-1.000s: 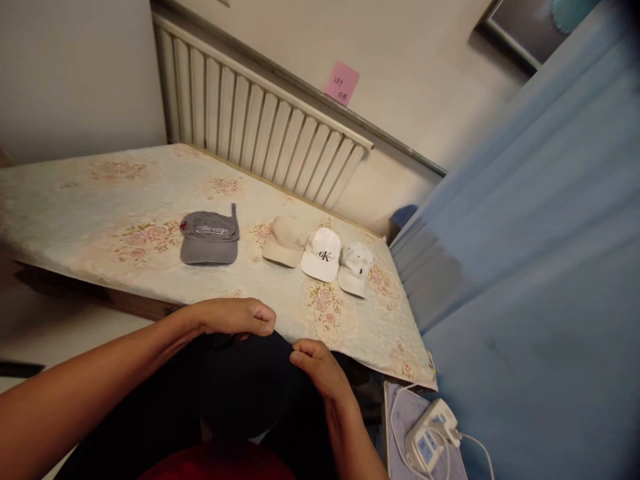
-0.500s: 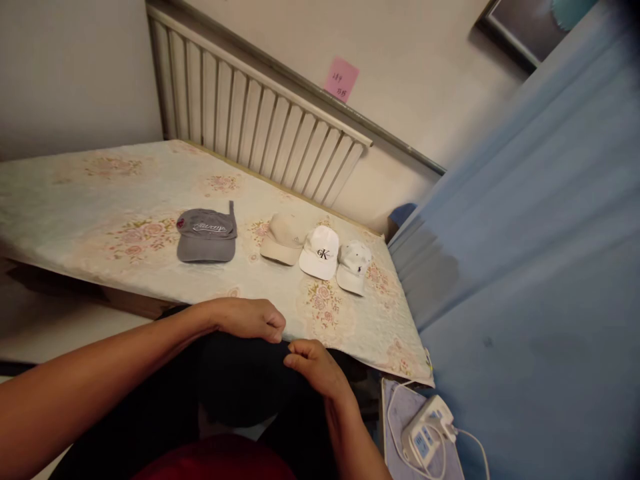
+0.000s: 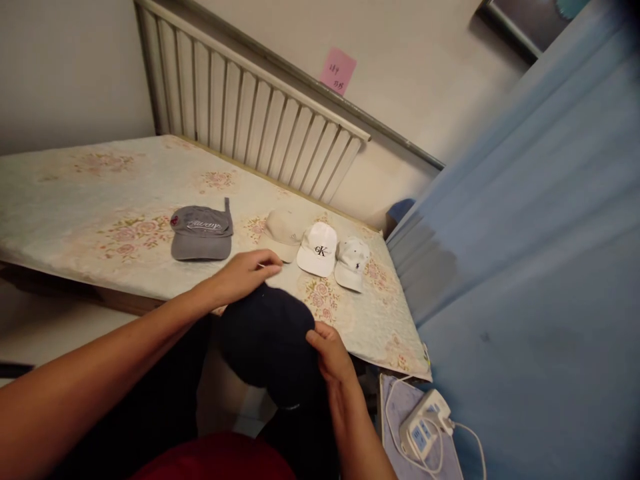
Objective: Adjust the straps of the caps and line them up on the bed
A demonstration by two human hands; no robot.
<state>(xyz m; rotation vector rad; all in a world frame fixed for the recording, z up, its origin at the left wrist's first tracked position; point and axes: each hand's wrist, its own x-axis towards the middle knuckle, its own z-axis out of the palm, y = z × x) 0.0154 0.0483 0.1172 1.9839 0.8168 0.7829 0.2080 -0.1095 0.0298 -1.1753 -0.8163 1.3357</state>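
One dark rounded fabric cap below the left hand, grip unclear, may drop if the right hand pinching it loosens.

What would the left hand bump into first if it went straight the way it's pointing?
Probably the beige cap, whose brim shows just past the left hand, then the CK cap. Depth is unclear, so the hand might pass above them instead.
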